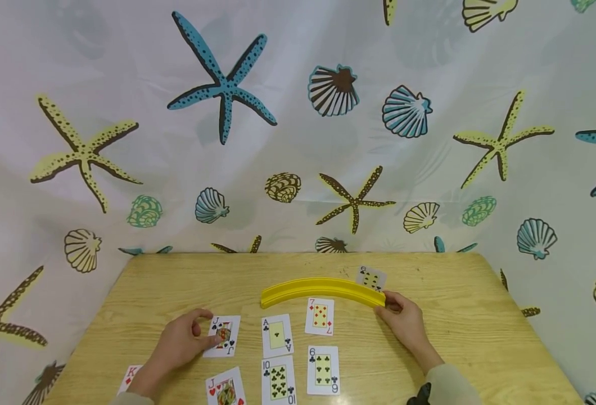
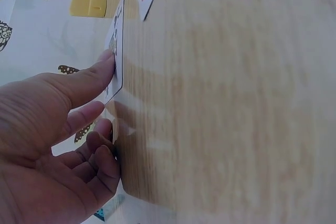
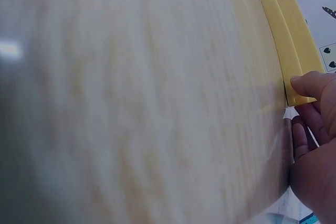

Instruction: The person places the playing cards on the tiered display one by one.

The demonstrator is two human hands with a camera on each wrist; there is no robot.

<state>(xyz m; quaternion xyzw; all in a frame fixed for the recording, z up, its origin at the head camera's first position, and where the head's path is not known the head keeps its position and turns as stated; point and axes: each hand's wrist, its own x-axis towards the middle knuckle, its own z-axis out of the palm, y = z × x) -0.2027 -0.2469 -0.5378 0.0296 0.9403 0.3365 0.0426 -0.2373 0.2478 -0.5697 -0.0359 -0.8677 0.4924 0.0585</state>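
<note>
Left hand (image 1: 180, 341) on playing card (image 1: 226, 333) — black "J"

The left forearm (image 1: 150, 371) covers much of the red king (image 1: 128, 377) at the near left, and the left hand's (image 1: 183, 338) thumb hides part of the black jack (image 1: 227, 350). The red jack (image 1: 225, 389) is cut off by the head view's near edge. The yellow holder (image 1: 323, 286) hides part of the far six (image 1: 371, 277) and some right-hand (image 1: 404, 322) fingertips. A black object (image 1: 420, 395) beside the right sleeve (image 1: 452, 387) is cut off, too unclear to name. The right wrist view blurs the table (image 3: 131, 119).
</note>
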